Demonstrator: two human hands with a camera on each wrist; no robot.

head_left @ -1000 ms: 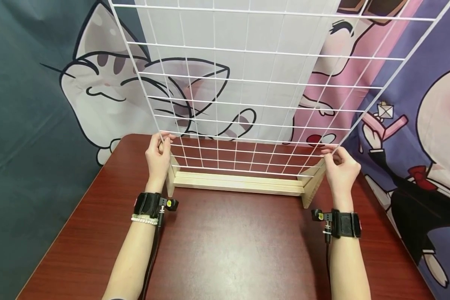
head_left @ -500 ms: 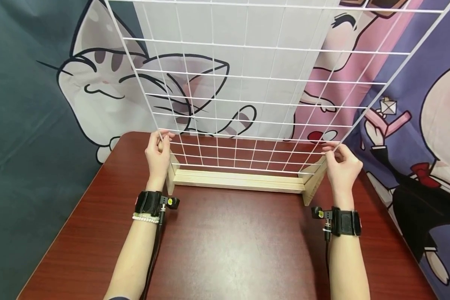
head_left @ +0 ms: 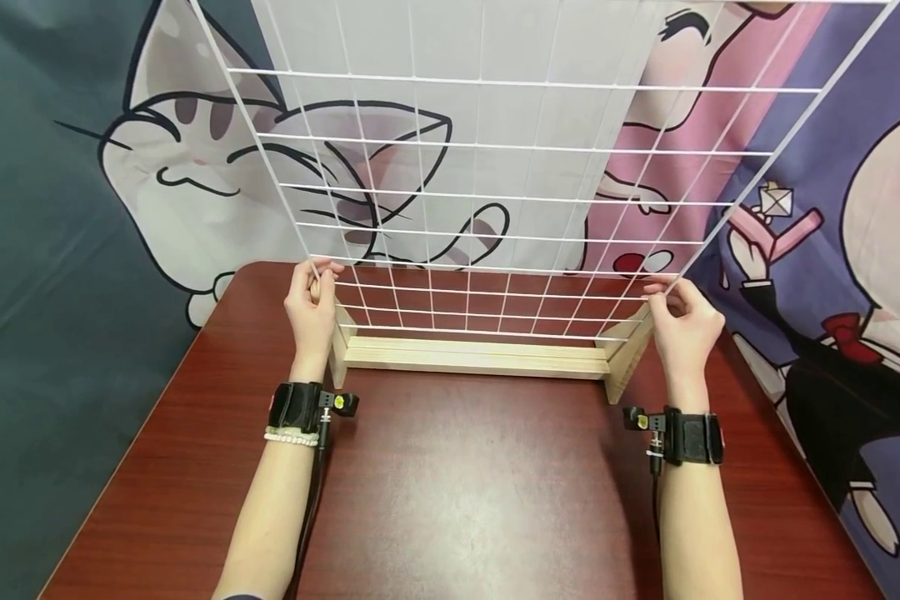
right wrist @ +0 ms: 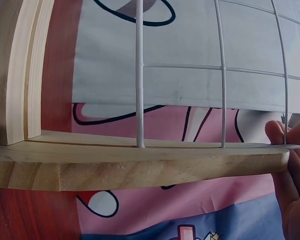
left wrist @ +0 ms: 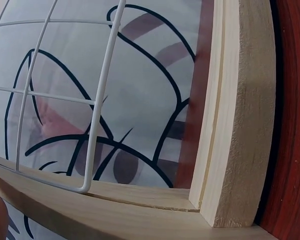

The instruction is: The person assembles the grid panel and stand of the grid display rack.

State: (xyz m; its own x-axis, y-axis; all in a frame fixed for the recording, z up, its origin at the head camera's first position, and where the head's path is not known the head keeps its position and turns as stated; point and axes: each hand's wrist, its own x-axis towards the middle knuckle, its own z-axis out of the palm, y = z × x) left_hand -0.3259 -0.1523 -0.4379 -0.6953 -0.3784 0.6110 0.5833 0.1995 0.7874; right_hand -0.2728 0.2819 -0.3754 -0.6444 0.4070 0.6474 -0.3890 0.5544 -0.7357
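Observation:
A white wire grid panel (head_left: 482,81) stands upright between the two side boards of a pale wooden stand (head_left: 476,357). My left hand (head_left: 311,312) pinches the panel's left edge wire beside the top of the left side board (head_left: 340,358). On the other side, my right hand (head_left: 685,329) pinches the right edge wire at the tip of the right side board (head_left: 626,367). The left wrist view shows a rounded grid corner (left wrist: 85,189) at the side board's groove, with a gap to the grooved base bar (left wrist: 217,100). A similar gap shows in the right wrist view.
The stand rests on a dark red wooden table (head_left: 450,483). Behind hangs a cloth backdrop (head_left: 187,192) with cartoon animals. Each wrist wears a black strap with a small camera (head_left: 341,405) and a cable.
The head view has shifted slightly. In it, the panel's upper wires sit a little higher, the top one now at the frame's edge. Both hands keep their holds.

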